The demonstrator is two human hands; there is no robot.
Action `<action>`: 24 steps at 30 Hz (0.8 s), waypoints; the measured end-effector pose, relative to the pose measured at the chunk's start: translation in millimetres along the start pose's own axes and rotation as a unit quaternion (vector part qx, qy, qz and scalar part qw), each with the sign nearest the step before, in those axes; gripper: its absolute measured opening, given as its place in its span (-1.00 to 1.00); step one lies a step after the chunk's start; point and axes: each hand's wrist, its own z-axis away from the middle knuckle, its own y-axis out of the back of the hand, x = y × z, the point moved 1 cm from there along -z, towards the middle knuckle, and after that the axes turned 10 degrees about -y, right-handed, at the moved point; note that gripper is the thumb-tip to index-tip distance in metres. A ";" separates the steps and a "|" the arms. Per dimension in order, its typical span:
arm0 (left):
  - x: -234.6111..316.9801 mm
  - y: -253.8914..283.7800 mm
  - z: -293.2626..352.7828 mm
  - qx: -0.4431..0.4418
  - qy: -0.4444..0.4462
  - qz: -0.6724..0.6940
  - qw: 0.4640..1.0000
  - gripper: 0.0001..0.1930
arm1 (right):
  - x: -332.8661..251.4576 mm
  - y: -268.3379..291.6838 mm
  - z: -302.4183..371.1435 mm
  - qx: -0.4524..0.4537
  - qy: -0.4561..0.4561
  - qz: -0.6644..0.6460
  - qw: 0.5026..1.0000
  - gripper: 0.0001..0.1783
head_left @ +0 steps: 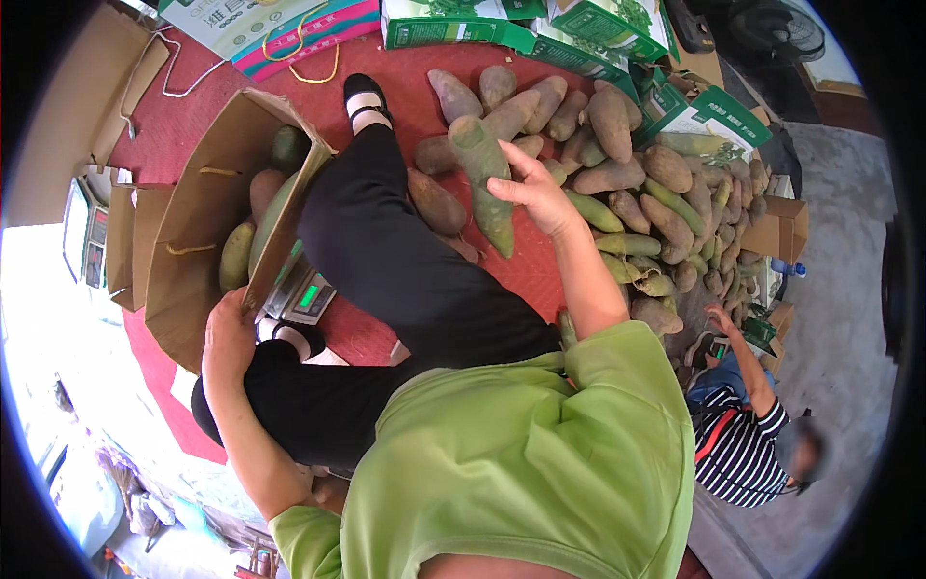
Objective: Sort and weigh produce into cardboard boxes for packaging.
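In my right hand (538,191) is a long green radish (477,174), its skin dusted with soil, thumb on one side and fingers on the other. It is held above the red floor covering, beside a large heap of radishes (666,207). My left hand (230,336) grips the near rim of a brown cardboard box (183,289). Several radishes (236,256) lie inside the box; its wall hides part of them. Beside the box, partly under it, is a scale (307,294) with a lit green display.
Green and white cartons (579,39) stand at the far side, near a colourful carton (299,39). A second scale (87,227) is at the left. To the right, another person in a striped shirt (743,444) reaches toward the heap. A fan (776,34) stands far right.
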 end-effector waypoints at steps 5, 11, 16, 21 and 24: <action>-15.8 -7.8 2.4 0.019 -0.036 -0.004 0.999 -0.69 | -10.5 -11.4 6.5 0.008 0.019 0.032 0.999 -0.26; 2.2 2.0 1.6 0.040 -0.030 0.052 0.997 -0.69 | -12.1 -18.6 10.4 0.004 0.024 0.060 0.998 -0.28; 4.0 3.8 3.2 0.049 -0.041 0.047 0.997 -0.69 | -8.5 -17.8 12.3 -0.005 0.017 0.048 0.999 -0.30; 3.8 2.7 3.1 0.049 -0.038 0.064 0.996 -0.69 | -0.1 -10.0 8.5 -0.082 -0.004 -0.140 0.987 -0.40; 0.5 0.6 2.4 0.048 -0.040 0.046 0.997 -0.69 | 2.3 -6.3 5.7 -0.117 0.004 -0.187 0.975 -0.49</action>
